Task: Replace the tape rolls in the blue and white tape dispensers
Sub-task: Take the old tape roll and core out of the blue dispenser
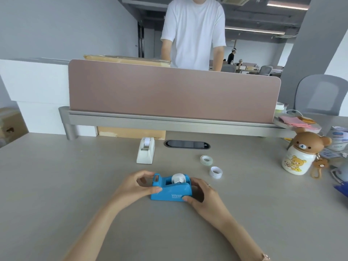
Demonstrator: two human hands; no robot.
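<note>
The blue tape dispenser (170, 189) rests on the grey desk (75, 185) in front of me, a white roll (178, 178) seated in its cradle. My left hand (135, 187) grips its cutter end, thumb on the near side. My right hand (204, 196) holds its rear end. The white tape dispenser (146, 151) stands farther back, a roll in it, touched by neither hand. A clear tape roll (206, 159) and a white tape roll (215, 172) lie flat on the desk to the right of the blue dispenser.
A pink divider panel (173, 93) on a metal rail closes the desk's far side, with a person in a white shirt (194, 31) behind it. A cable port (187, 144) sits mid-desk. A bear-lidded bottle (299, 155) and clutter stand at the right.
</note>
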